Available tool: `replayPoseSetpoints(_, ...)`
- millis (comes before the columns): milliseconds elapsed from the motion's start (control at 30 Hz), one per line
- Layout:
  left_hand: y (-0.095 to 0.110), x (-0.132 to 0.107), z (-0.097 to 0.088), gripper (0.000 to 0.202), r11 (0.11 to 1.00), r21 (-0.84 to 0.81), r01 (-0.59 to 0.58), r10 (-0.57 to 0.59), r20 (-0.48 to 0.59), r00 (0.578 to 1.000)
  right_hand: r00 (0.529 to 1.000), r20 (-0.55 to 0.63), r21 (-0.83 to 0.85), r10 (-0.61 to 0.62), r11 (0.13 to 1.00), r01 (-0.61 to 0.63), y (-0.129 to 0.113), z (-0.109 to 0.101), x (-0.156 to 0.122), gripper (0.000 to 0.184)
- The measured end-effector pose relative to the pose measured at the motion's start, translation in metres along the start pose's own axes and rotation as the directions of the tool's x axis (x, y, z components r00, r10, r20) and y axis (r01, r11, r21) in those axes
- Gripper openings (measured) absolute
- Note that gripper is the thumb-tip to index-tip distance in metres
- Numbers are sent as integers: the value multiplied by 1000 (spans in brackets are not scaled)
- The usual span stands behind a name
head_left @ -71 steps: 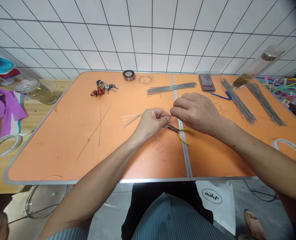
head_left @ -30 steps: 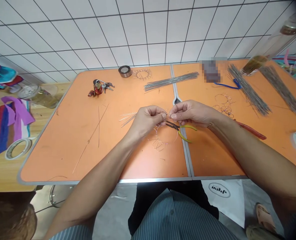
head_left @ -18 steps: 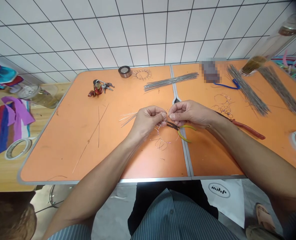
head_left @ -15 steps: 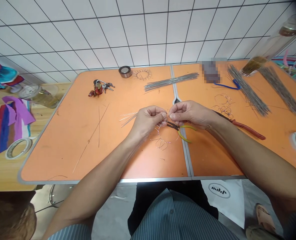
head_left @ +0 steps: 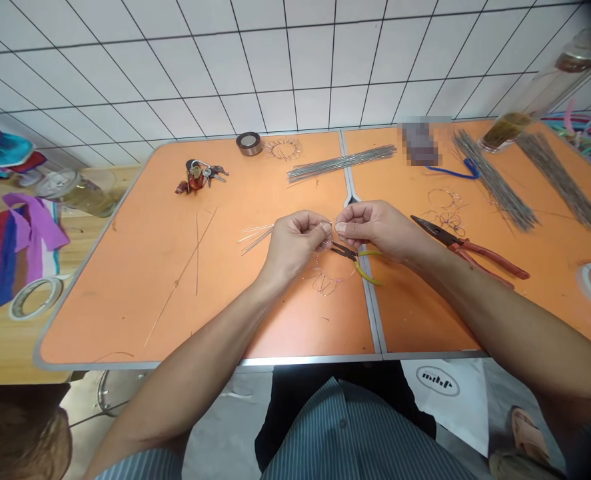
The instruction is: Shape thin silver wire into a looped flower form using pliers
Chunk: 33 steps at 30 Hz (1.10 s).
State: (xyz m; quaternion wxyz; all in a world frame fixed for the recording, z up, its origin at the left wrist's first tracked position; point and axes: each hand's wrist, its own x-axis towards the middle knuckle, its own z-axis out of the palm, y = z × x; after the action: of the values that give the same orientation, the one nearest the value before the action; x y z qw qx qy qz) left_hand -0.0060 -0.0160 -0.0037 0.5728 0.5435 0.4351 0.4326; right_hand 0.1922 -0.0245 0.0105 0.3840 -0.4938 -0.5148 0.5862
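Note:
Over the middle of the orange table (head_left: 175, 300), my left hand (head_left: 295, 240) and my right hand (head_left: 375, 228) meet fingertip to fingertip, both pinched on a thin looped wire piece (head_left: 325, 280) whose pinkish coils hang just below them. Yellow-handled pliers (head_left: 360, 261) lie on the table under my right hand. Red-handled pliers (head_left: 468, 248) lie to the right of my right wrist. A small fan of short straight wires (head_left: 255, 237) lies left of my left hand.
At the back lie a bundle of straight wires (head_left: 340, 163), a tape roll (head_left: 249, 143), a wire ring (head_left: 282, 148), keys (head_left: 198, 175) and more wire bundles (head_left: 495, 180). A jar (head_left: 535, 87) lies at the far right. Tape rings (head_left: 32, 297) sit on the left bench.
My right arm has shifted down and left, uncovering the red-handled pliers. Both hands stay pinched on the wire piece, whose hanging loops have drawn in smaller.

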Motion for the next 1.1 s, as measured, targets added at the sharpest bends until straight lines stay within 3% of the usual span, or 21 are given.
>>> replayPoseSetpoints(367, -1, -1, 2, 18, 998, -61, 12, -13, -14, 1000, 981, -148, -47, -126, 992, 120, -1, 14, -5, 22)
replayPoseSetpoints(733, 0, -2, 1, 24, 995, -96, 7, -7, 0, 1000, 951, -254, -27, -178, 984, 178, 6, 26, -6, 19)
replayPoseSetpoints(967, -1, 1, -3, 21, 998, -66, 4, -6, -23, 1000, 982, -117, -70, -146, 988, 138, 1, 9, -2, 31)
replayPoseSetpoints(1100, -2, 3, -6, 21, 998, -69, 2, -3, -14, 1000, 999, -27, -74, -45, 996, 43, -1, -2, -1, 35)
